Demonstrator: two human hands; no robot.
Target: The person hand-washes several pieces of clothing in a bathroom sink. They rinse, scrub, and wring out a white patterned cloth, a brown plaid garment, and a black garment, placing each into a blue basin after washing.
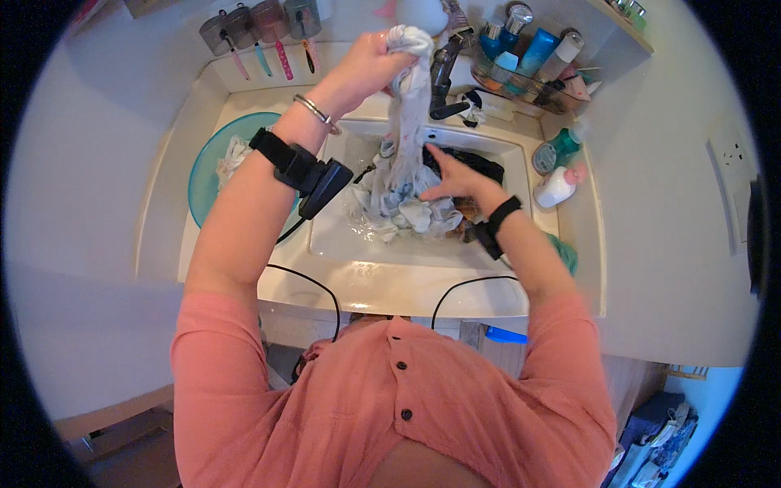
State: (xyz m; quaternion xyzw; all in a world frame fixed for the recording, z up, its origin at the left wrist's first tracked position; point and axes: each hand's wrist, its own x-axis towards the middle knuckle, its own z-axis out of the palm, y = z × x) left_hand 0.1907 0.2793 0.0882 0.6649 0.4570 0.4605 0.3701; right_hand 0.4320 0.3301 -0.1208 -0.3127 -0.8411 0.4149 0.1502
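My left hand [372,67] is raised above the back of the sink, closed around the top of a wet white cloth [410,122]. The cloth hangs down in a long twist into the white sink [378,253], where its lower part spreads in water. My right hand [454,177] is beside the hanging cloth with fingers and thumb apart; whether its fingertips touch the fabric I cannot tell. Dark fabric [479,163] lies at the back right of the sink, and a brown item shows partly under my right wrist.
A teal translucent basin [204,177] with white cloth in it stands left of the sink. Behind is a black faucet [442,76]. Bottles fill a clear organizer [525,91]; a white pump bottle [554,188] stands on the right. Black cables run from both wrists.
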